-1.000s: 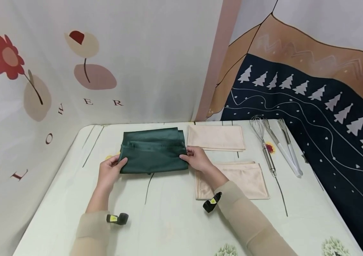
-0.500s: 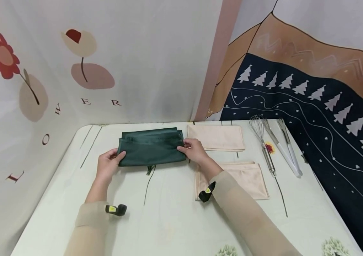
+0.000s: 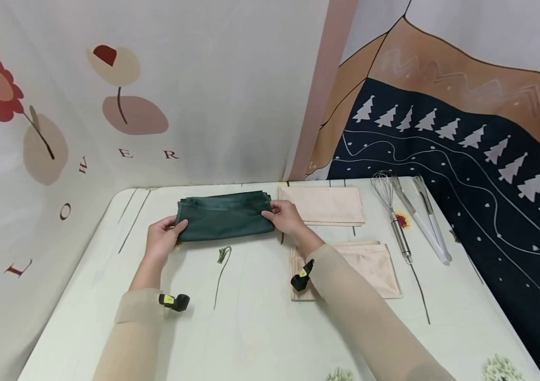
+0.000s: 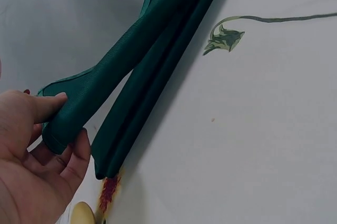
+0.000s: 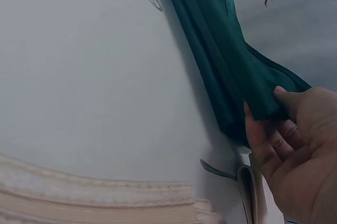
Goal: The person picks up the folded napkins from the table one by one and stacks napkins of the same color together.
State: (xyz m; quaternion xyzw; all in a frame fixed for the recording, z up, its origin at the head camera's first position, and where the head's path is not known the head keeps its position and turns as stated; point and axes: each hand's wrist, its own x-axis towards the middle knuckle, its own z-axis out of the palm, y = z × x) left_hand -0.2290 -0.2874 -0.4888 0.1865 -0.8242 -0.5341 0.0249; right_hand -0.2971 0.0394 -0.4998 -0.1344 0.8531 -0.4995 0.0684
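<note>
A dark green folded cloth (image 3: 224, 219) lies toward the back of the table, stretched sideways between both hands. My left hand (image 3: 159, 239) pinches its left end, thumb on top and fingers beneath, as the left wrist view also shows on the green cloth (image 4: 121, 58). The right end is pinched the same way by my right hand (image 3: 286, 218). In the right wrist view, the upper layer of the green cloth (image 5: 237, 71) is lifted by the right hand (image 5: 310, 150), apart from the lower fold underneath.
Two folded pale pink cloths lie on the right: a far one (image 3: 322, 205) and a nearer one (image 3: 365, 272) under the right forearm. A whisk (image 3: 398, 227) and tongs (image 3: 422, 219) sit farther right. Printed curtains hang behind the table (image 3: 250, 328).
Both hands have moved slightly away toward the back, carrying the near edge of the green cloth. It now looks narrower, and the flower printed on the tablecloth in front is uncovered.
</note>
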